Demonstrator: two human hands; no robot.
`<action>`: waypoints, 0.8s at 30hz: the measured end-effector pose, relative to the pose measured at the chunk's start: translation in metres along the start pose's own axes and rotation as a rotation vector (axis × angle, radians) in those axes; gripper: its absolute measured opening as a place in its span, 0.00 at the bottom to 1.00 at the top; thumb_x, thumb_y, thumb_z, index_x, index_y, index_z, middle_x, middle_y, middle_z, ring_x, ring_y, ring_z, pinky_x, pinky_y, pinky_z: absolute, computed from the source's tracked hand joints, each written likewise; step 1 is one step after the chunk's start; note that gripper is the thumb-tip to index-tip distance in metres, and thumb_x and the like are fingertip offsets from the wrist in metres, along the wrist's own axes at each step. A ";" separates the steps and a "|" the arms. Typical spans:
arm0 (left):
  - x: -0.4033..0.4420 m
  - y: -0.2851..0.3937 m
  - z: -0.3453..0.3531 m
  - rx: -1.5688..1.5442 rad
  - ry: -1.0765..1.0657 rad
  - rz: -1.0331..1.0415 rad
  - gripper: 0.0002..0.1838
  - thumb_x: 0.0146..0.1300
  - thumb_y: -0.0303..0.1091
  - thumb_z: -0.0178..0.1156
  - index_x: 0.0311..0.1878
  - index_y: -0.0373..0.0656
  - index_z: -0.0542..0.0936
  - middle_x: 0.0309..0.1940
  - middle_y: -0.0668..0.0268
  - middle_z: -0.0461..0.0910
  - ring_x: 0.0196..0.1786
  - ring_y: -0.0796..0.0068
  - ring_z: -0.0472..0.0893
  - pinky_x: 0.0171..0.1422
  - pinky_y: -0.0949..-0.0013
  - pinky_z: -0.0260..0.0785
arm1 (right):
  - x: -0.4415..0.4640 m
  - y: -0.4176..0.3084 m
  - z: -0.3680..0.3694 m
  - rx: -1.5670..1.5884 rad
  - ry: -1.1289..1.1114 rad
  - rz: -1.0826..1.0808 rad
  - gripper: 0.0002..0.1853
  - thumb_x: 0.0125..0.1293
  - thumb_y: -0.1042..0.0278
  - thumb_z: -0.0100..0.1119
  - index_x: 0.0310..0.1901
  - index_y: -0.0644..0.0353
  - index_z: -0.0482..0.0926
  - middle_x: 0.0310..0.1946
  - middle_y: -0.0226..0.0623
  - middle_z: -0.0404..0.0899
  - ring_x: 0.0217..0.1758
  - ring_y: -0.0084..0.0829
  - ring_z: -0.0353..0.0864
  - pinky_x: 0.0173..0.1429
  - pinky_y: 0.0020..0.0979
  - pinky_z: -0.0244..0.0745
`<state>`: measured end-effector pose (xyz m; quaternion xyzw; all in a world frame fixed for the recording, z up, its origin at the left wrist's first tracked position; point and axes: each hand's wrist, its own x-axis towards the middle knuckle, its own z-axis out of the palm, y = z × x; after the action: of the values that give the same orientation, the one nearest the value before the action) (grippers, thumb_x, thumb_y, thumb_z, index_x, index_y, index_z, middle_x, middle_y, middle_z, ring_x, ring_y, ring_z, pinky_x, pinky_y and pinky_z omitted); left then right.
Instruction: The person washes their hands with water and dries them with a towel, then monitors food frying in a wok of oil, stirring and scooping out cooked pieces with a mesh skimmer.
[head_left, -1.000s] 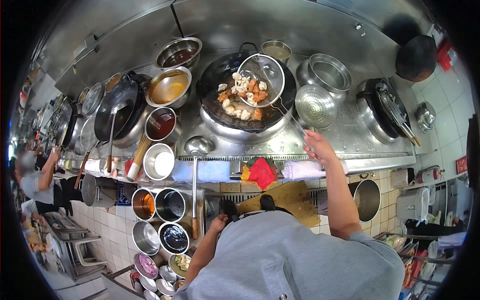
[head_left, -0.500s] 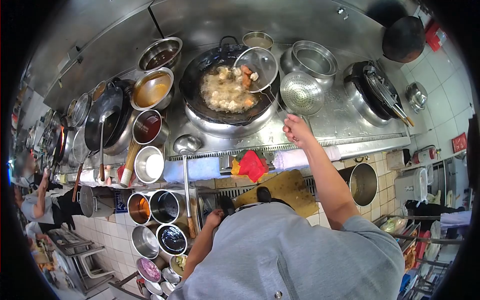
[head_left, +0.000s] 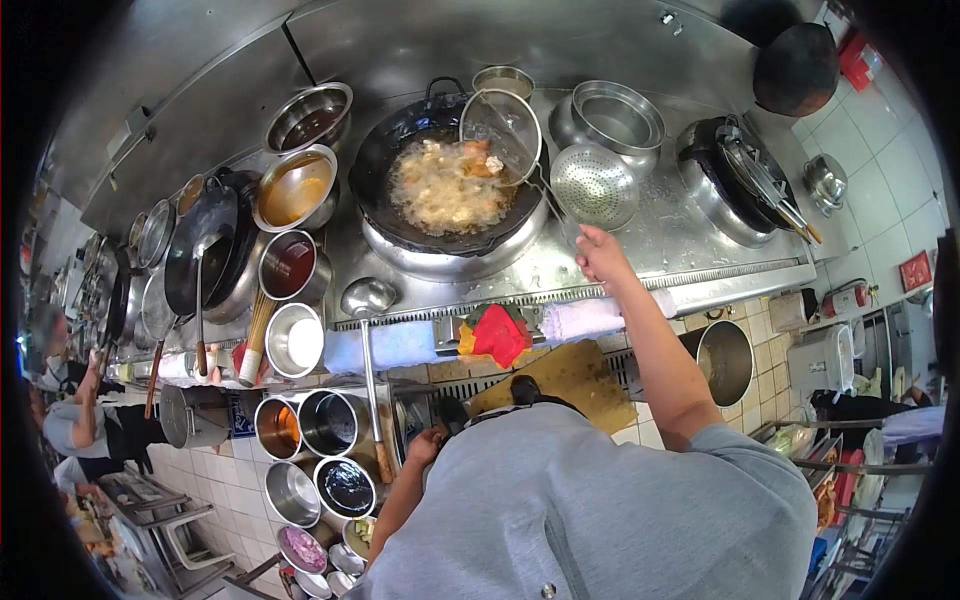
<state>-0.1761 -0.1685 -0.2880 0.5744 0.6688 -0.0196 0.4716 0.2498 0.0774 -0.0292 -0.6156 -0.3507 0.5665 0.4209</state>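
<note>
My right hand [head_left: 605,258] is closed around the handle of a wire-mesh strainer [head_left: 503,112]. Its round hoop tilts over the right side of a large black wok [head_left: 372,190], with a few orange and pale pieces at its lower part. Pale and orange food pieces [head_left: 445,190] fry in bubbling oil in the wok. A perforated skimmer [head_left: 595,187] lies on the steel range just beyond my right hand. My left hand [head_left: 425,446] is held low beside my body with its fingers curled; whether anything is in them is hidden. Nearest to it is the wooden handle of a ladle [head_left: 370,297].
Bowls of sauce [head_left: 291,264] and a second wok [head_left: 190,262] stand left of the fryer. Steel pots [head_left: 333,420] sit below the counter on the left. A lidded-looking pot [head_left: 620,115] and another black wok [head_left: 715,160] are on the right. A co-worker [head_left: 75,425] is at far left.
The strainer's hoop has tipped and sunk slightly toward the oil, and its pieces sit lower. Bubbling looks denser. My left hand stays by my body; the view has shifted slightly.
</note>
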 end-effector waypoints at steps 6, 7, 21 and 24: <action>0.009 -0.020 0.011 -0.104 0.012 0.012 0.20 0.61 0.46 0.47 0.52 0.47 0.74 0.49 0.56 0.75 0.54 0.58 0.73 0.57 0.63 0.65 | 0.002 0.001 -0.013 0.112 0.143 -0.088 0.23 0.66 0.70 0.45 0.62 0.59 0.58 0.24 0.31 0.72 0.17 0.17 0.62 0.17 0.20 0.59; 0.001 -0.004 0.002 -0.052 0.005 -0.003 0.20 0.61 0.46 0.47 0.51 0.47 0.75 0.48 0.56 0.76 0.53 0.58 0.74 0.57 0.63 0.65 | -0.002 -0.003 -0.017 0.115 0.143 -0.087 0.23 0.66 0.70 0.45 0.62 0.59 0.58 0.24 0.31 0.72 0.17 0.17 0.62 0.17 0.20 0.59; 0.002 -0.008 -0.009 -0.031 0.002 0.028 0.20 0.60 0.47 0.49 0.49 0.43 0.76 0.43 0.51 0.77 0.49 0.55 0.76 0.54 0.63 0.66 | -0.010 -0.040 -0.192 -1.004 0.816 -0.196 0.17 0.52 0.72 0.48 0.44 0.66 0.76 0.41 0.58 0.75 0.49 0.53 0.73 0.54 0.39 0.67; 0.006 -0.003 -0.010 -0.033 0.001 0.044 0.20 0.60 0.46 0.49 0.48 0.44 0.76 0.42 0.51 0.77 0.49 0.55 0.76 0.54 0.62 0.66 | 0.003 -0.017 -0.245 -0.894 0.918 -0.309 0.18 0.52 0.71 0.48 0.46 0.64 0.77 0.32 0.51 0.78 0.37 0.41 0.77 0.42 0.35 0.70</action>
<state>-0.1838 -0.1588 -0.2876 0.5811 0.6564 0.0020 0.4810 0.4937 0.0573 -0.0138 -0.8527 -0.4215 -0.0208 0.3080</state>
